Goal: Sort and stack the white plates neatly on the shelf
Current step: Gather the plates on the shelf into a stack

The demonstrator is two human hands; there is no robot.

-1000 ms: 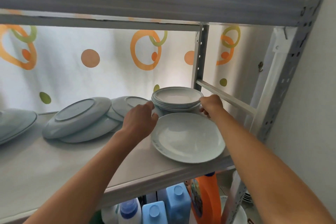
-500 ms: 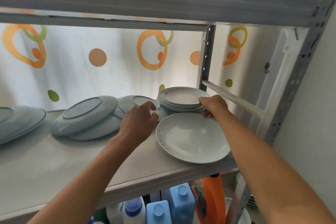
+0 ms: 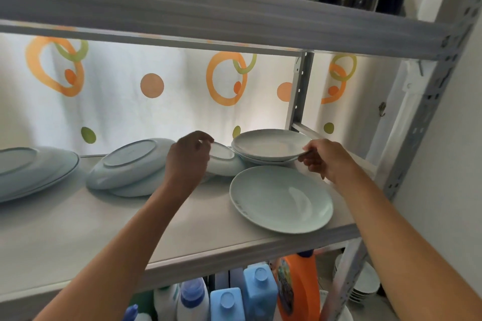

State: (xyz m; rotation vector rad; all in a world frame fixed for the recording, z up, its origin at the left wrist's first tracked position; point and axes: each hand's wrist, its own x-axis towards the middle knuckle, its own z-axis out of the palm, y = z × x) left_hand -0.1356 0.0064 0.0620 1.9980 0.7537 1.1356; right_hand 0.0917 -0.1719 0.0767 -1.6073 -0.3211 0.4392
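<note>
The shelf (image 3: 78,229) carries white plates: a large plate (image 3: 280,198) lies face up at the front right, behind it a small stack of plates (image 3: 266,147). The right hand (image 3: 323,160) pinches the stack's right rim; the left hand (image 3: 189,157) curls around an overturned small plate (image 3: 223,161) leaning beside it.

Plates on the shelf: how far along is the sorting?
Done: a small upright stack stands at the back right. In hand: the right hand pinches its rim; the left hand holds an upside-down plate. Left: the tilted plates, the far-left plates, the single front plate.
</note>
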